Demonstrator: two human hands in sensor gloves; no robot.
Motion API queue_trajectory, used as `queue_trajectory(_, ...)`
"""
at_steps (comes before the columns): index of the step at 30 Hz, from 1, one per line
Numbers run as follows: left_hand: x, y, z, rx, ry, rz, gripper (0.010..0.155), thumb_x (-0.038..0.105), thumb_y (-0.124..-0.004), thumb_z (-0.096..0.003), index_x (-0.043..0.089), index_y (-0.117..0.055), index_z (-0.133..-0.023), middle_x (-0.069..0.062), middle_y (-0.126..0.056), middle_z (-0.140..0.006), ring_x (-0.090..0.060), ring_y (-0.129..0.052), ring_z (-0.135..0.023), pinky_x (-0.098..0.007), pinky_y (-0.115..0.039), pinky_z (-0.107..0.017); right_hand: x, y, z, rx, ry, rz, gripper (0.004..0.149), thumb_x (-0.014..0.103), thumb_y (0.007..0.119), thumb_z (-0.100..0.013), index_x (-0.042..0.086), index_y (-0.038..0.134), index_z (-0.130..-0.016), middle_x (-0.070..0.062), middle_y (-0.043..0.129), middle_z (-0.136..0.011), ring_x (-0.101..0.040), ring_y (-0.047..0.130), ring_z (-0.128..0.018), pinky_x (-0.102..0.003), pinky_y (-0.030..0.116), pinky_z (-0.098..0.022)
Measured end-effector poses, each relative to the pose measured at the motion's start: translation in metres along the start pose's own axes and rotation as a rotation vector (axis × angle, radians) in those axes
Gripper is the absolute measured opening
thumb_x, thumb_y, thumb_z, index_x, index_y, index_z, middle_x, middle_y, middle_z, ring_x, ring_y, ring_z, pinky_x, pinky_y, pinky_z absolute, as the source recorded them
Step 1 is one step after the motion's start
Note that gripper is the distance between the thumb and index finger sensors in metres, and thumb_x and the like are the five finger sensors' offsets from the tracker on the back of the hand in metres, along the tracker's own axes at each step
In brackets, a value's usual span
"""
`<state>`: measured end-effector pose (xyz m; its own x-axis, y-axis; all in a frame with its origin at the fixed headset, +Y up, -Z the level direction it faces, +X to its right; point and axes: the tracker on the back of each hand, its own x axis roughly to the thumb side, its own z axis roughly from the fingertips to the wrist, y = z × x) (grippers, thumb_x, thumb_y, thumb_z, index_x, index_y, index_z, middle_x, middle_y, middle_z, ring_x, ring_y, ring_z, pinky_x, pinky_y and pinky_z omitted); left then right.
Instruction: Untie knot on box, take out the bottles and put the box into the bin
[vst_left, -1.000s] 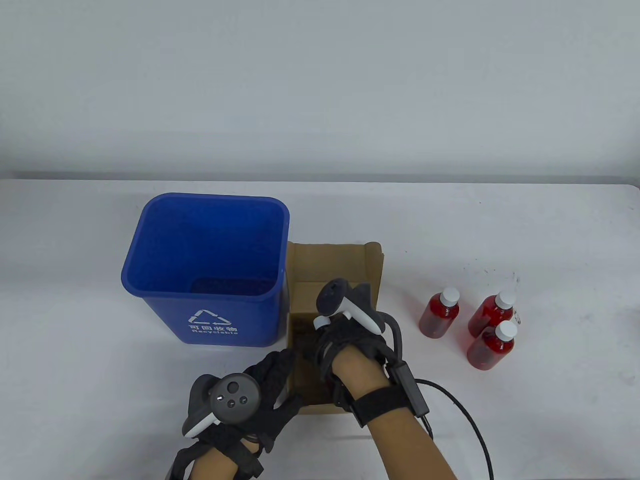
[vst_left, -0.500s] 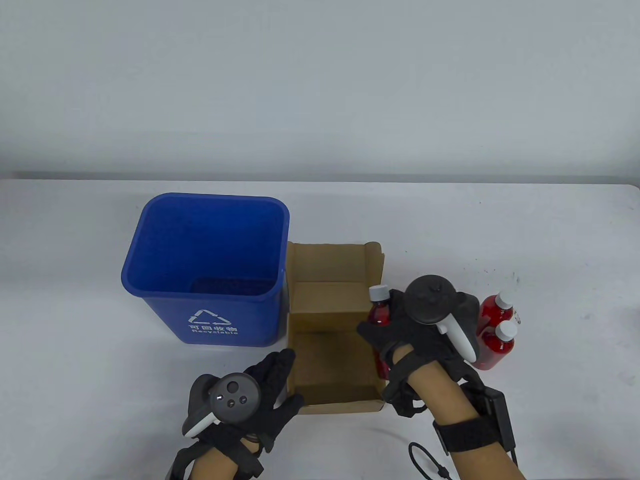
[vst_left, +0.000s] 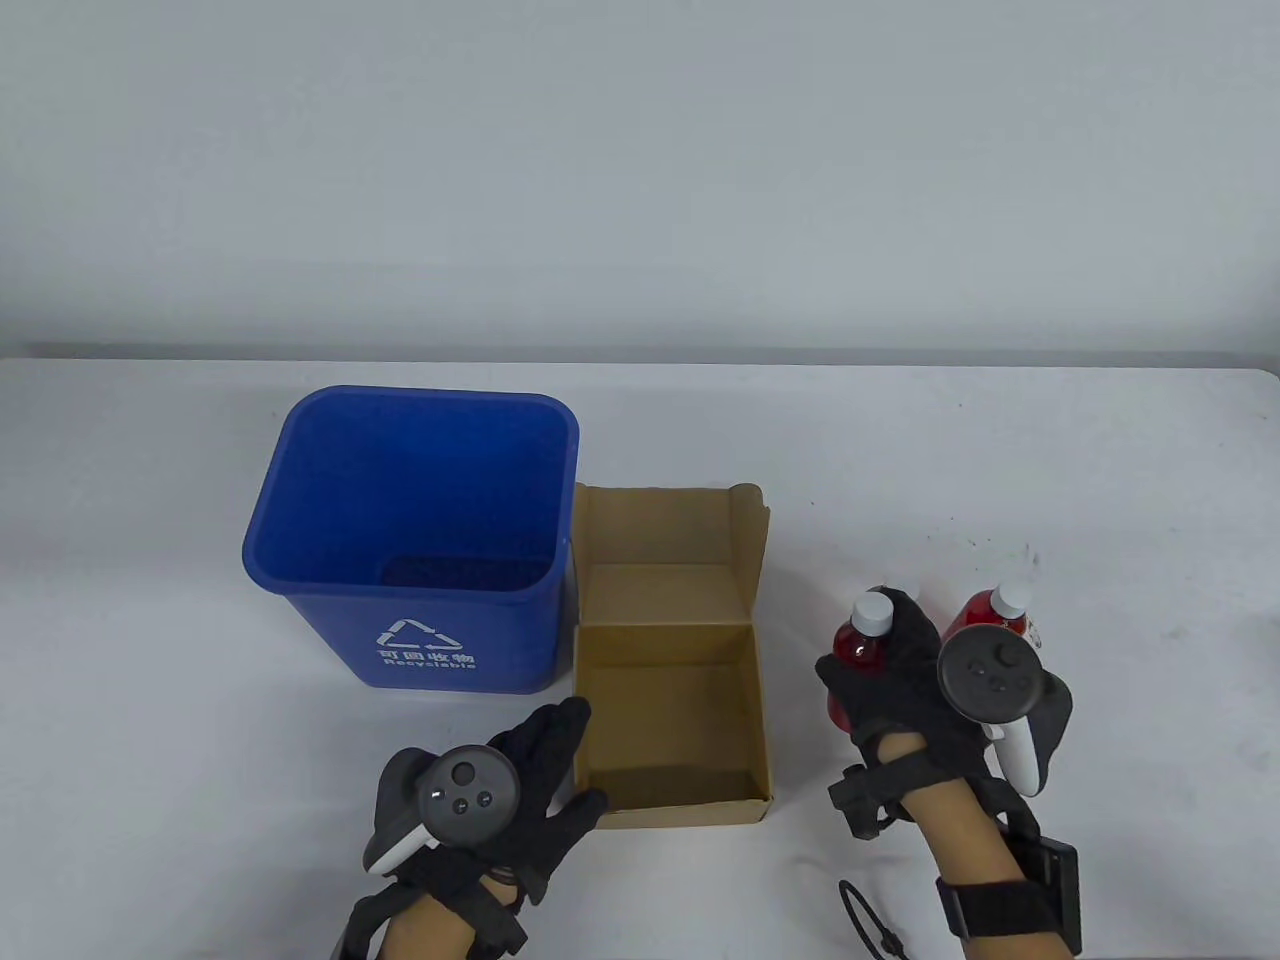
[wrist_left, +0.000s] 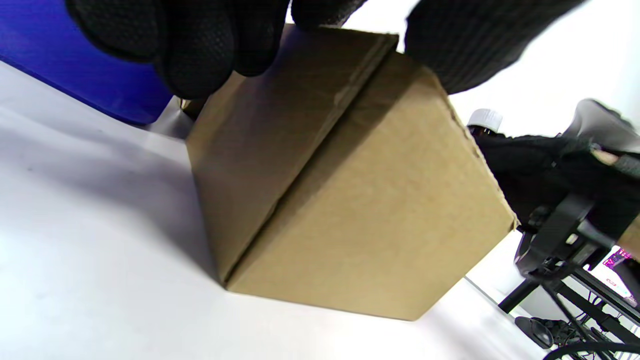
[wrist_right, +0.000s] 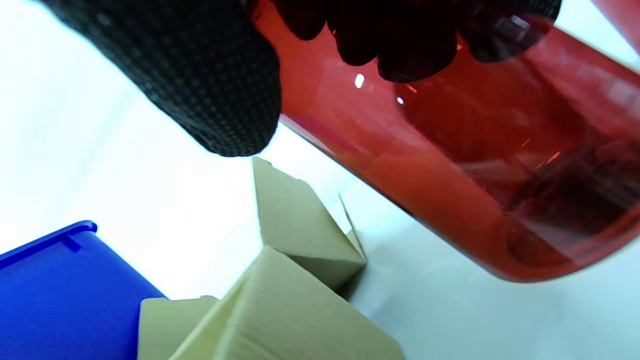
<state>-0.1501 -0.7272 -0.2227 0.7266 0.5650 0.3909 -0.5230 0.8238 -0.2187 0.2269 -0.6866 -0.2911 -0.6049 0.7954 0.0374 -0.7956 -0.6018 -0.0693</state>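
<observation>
The brown cardboard box (vst_left: 668, 720) stands open and empty on the table, its lid flap up at the back. My left hand (vst_left: 585, 755) grips its near-left corner, fingers along the left wall and thumb on the front; in the left wrist view the fingers (wrist_left: 190, 55) curl over the box (wrist_left: 350, 200). My right hand (vst_left: 880, 665) is to the right of the box, wrapped round a red bottle (vst_left: 862, 640) with a white cap, seen close up as the red bottle (wrist_right: 450, 165). Behind it stands another red bottle (vst_left: 995, 612); more are hidden by the hand.
A blue recycling bin (vst_left: 420, 630) stands open just left of the box, touching it or nearly so. A black cable (vst_left: 860, 915) loops on the table by my right forearm. The table's far edge runs behind the bin.
My right hand lifted a red bottle out of the box and carried it right, beside the other bottles. The box now shows empty. My left hand has not moved.
</observation>
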Motion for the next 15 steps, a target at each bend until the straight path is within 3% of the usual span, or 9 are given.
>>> queue_trajectory(6,0.000,0.000,0.000,0.005,0.003,-0.009,0.084,0.056,-0.072,-0.0488,0.016,-0.033,-0.112,-0.024,-0.050,-0.108,-0.052,-0.069,-0.088,-0.063,-0.060,-0.063,-0.031,0.007,0.008,-0.056,0.026,-0.003,0.080,0.027,0.089,-0.044,0.004,0.035,-0.097,-0.021,0.038,-0.100,-0.051,0.057,-0.093,-0.070,0.052,-0.062)
queue_trajectory(15,0.000,0.001,0.000,0.010,0.006,-0.008,0.084,0.057,-0.072,-0.0487,0.017,-0.033,-0.112,-0.024,-0.050,-0.108,-0.053,-0.069,-0.088,-0.063,-0.061,-0.063,-0.051,0.011,0.011,-0.061,0.038,-0.068,0.081,0.029,0.089,-0.044,0.004,0.033,-0.096,-0.022,0.031,-0.101,-0.050,0.053,-0.093,-0.067,0.051,-0.063)
